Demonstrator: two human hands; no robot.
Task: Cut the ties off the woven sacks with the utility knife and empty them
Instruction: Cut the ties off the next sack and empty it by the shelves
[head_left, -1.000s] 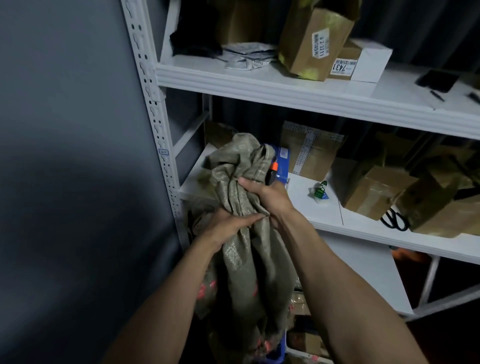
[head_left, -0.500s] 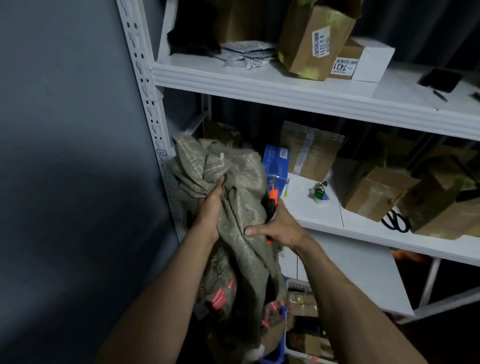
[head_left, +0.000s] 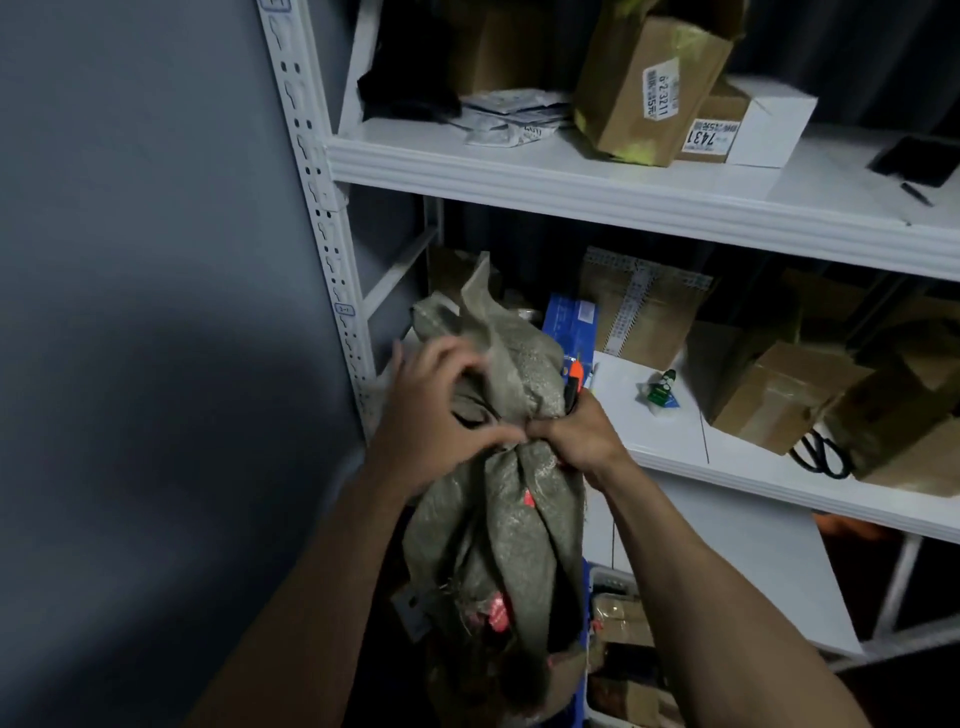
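Beside the shelf upright (head_left: 317, 208), far left: left hand (head_left: 441, 415) curls over the bunched top of the woven sack (head_left: 498, 519). Right hand (head_left: 576, 439) fists the neck, utility knife (head_left: 574, 376) poking up from the fist. Tie hidden under fingers. Step, likely: baring the tie. Next needs the blade freed and cutting away from the left thumb. Shelf edge (head_left: 727, 470) close on the right; open room toward the body.

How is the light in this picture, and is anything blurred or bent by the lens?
Head view: dim overall, with the white shelf brightest and the grey wall in deep shadow; the left hand is motion-blurred at its fingers; the shelf post bows from the wide-angle lens; the woven sack darkens toward its bottom.
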